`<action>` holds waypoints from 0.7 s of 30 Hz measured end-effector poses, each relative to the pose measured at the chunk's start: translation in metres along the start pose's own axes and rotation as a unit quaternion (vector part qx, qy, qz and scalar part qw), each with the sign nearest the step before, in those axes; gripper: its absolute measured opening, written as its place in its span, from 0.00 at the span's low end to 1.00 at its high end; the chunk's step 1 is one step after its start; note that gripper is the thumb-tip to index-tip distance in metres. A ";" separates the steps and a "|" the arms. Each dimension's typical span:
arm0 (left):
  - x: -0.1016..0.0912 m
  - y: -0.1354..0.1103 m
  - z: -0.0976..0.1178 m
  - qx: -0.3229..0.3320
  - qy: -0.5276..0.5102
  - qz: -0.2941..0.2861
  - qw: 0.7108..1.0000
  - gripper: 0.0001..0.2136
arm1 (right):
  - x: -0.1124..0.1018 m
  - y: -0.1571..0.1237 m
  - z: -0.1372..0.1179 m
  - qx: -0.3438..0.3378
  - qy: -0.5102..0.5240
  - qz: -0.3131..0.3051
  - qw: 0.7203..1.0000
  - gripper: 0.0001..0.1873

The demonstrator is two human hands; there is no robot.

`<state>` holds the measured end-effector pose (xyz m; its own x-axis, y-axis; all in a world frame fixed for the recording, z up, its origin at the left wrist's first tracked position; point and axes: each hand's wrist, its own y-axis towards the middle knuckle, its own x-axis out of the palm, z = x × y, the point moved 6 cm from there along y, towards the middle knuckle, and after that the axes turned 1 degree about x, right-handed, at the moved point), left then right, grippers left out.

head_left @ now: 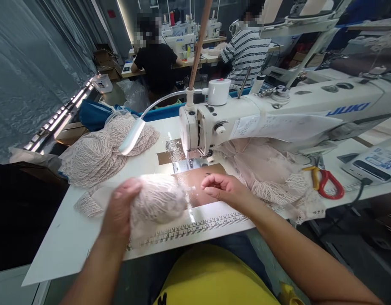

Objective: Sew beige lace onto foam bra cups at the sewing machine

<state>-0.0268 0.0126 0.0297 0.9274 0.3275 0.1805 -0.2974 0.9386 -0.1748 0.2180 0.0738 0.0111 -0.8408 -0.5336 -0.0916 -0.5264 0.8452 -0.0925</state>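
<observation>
My left hand (121,203) is closed on the edge of a pale lace fabric piece (159,199). Motion blurs the piece, which has a ribbed, wavy texture and hangs over the front of the table. To its right, my right hand (225,189) hovers by the brown plate (195,182), fingers loosely curled and the thumb a little apart. I see nothing between them. Just behind both hands is the needle area of a white sewing machine (191,154). Left of it lie stacked beige lace pieces (93,156), and more beige lace fabric (268,169) lies under the machine arm.
A ruler strip (189,231) runs along the table's front edge. Red-handled scissors (331,185) and a control box (373,163) are at right. A lamp (132,137) bends over the left side. Two people sit at other machines behind.
</observation>
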 end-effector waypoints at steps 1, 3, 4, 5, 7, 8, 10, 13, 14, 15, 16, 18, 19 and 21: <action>-0.014 0.005 0.015 0.058 0.046 0.061 0.995 0.09 | -0.011 -0.003 0.000 -0.001 -0.032 0.021 0.999 0.14; -0.022 0.014 0.040 0.174 0.196 0.124 0.957 0.08 | -0.027 -0.008 -0.004 -0.006 -0.087 0.047 0.995 0.13; -0.012 0.019 0.045 0.229 0.289 0.112 0.923 0.07 | -0.032 -0.008 -0.007 -0.012 -0.111 0.053 0.992 0.12; 0.007 0.025 0.043 0.274 0.391 0.073 0.876 0.08 | -0.034 -0.006 -0.011 -0.020 -0.137 0.056 0.989 0.11; 0.055 0.035 0.020 0.337 0.543 -0.040 0.768 0.10 | -0.031 0.002 -0.018 -0.032 -0.200 0.046 0.978 0.09; 0.077 0.040 0.001 0.333 0.614 -0.084 0.711 0.11 | -0.028 0.009 -0.021 -0.035 -0.233 0.038 0.971 0.09; 0.110 0.045 -0.030 0.322 0.641 -0.126 0.686 0.11 | -0.022 0.022 -0.022 -0.041 -0.300 0.022 0.953 0.10; 0.136 0.037 -0.057 0.316 0.655 -0.169 0.666 0.08 | -0.010 0.039 -0.016 -0.077 -0.388 -0.008 0.918 0.12; 0.137 0.033 -0.059 0.315 0.658 -0.178 0.660 0.08 | -0.005 0.041 -0.012 -0.090 -0.414 -0.022 0.906 0.13; 0.136 0.029 -0.058 0.312 0.662 -0.185 0.656 0.08 | -0.001 0.043 -0.007 -0.098 -0.439 -0.034 0.892 0.13; 0.132 0.027 -0.055 0.309 0.662 -0.193 0.655 0.09 | 0.004 0.044 -0.002 -0.102 -0.465 -0.042 0.878 0.13; 0.122 0.027 -0.046 0.289 0.642 -0.227 0.673 0.11 | 0.010 0.044 0.008 -0.108 -0.522 -0.046 0.845 0.11; 0.116 0.029 -0.041 0.276 0.619 -0.248 0.692 0.12 | 0.013 0.044 0.010 -0.115 -0.550 -0.043 0.826 0.11; 0.108 0.035 -0.033 0.265 0.559 -0.283 0.733 0.12 | 0.017 0.043 0.014 -0.132 -0.591 -0.037 0.795 0.10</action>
<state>0.0704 0.0775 0.0110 0.4549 -0.1453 -0.8786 0.4347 0.8973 0.0767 0.1830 0.1003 -0.0079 -0.1828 -0.1062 -0.9774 -0.7085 0.7035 0.0561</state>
